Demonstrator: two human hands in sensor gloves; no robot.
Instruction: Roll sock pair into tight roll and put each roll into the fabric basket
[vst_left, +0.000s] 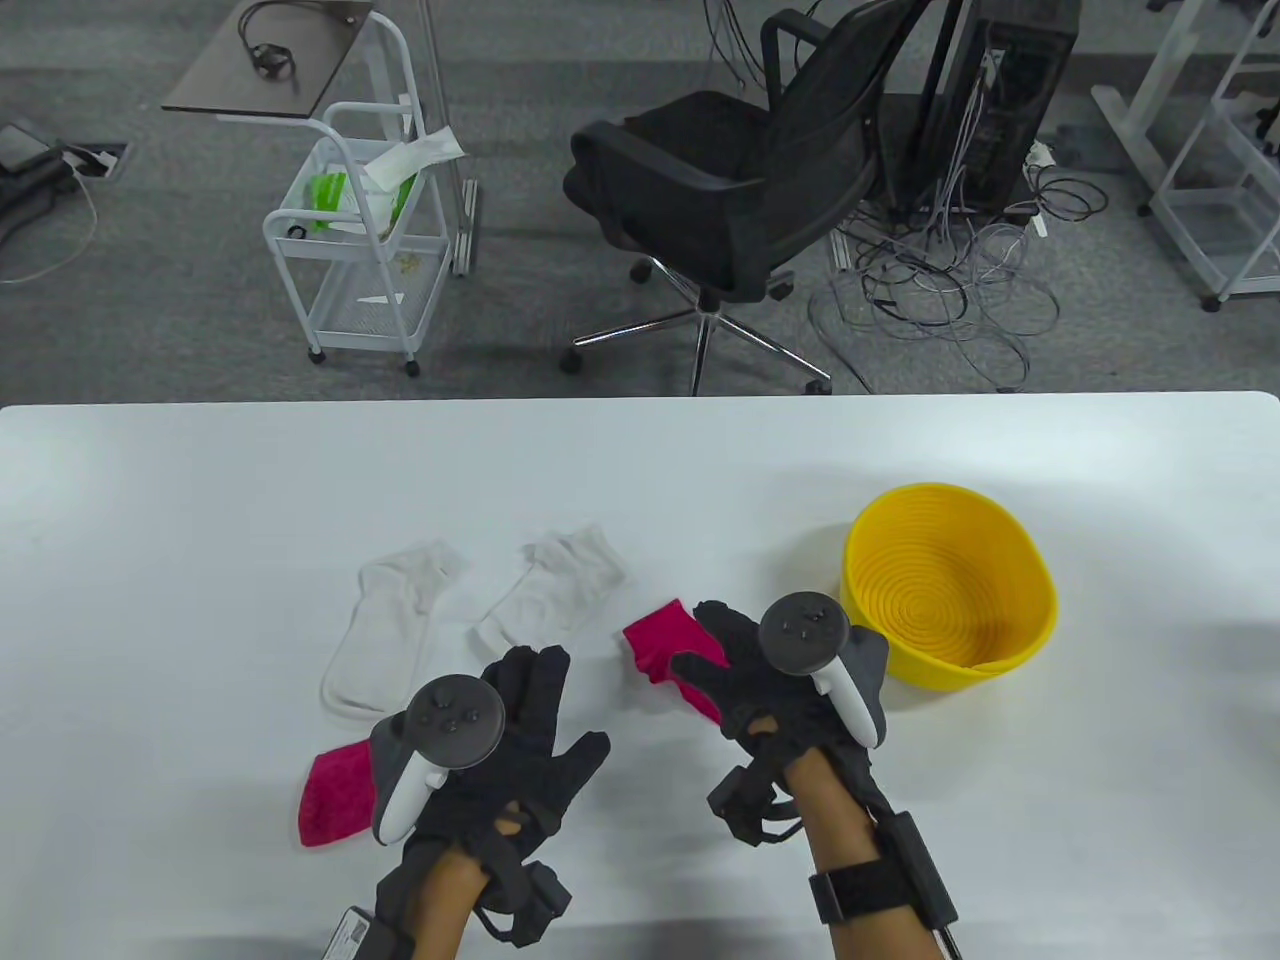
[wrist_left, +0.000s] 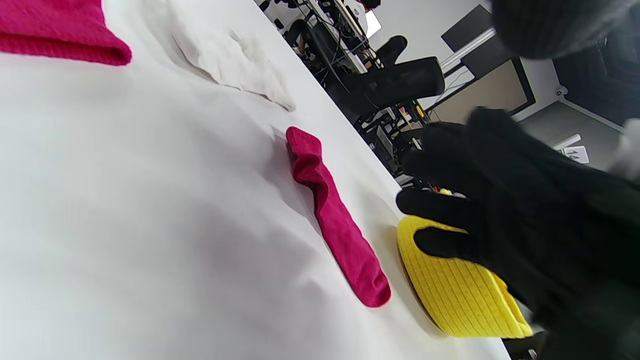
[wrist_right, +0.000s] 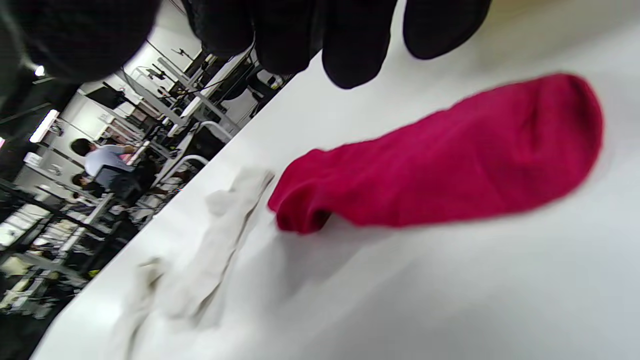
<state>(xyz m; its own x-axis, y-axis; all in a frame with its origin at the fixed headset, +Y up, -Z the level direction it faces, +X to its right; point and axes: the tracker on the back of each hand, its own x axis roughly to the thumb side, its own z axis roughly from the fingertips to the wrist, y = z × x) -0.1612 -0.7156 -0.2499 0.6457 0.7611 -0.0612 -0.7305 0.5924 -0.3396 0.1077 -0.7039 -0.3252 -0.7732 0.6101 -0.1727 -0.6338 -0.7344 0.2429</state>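
Two pink socks lie apart on the white table. One pink sock (vst_left: 655, 635) (wrist_left: 335, 225) (wrist_right: 450, 155) lies flat under my right hand (vst_left: 715, 650), whose relaxed fingertips (wrist_right: 350, 45) hover just above it without touching. The other pink sock (vst_left: 335, 795) (wrist_left: 55, 30) lies at the left of my left hand (vst_left: 550, 710), which floats over the table with fingers spread and holds nothing. Two white socks (vst_left: 395, 625) (vst_left: 555, 595) lie flat beyond the hands. The yellow basket (vst_left: 950, 600) (wrist_left: 450, 285) stands empty to the right of my right hand.
Bare white table (vst_left: 200, 520) stretches to the left and far side. Beyond its far edge stand a black office chair (vst_left: 760, 170), a white cart (vst_left: 360, 250) and tangled cables (vst_left: 940, 290) on the floor.
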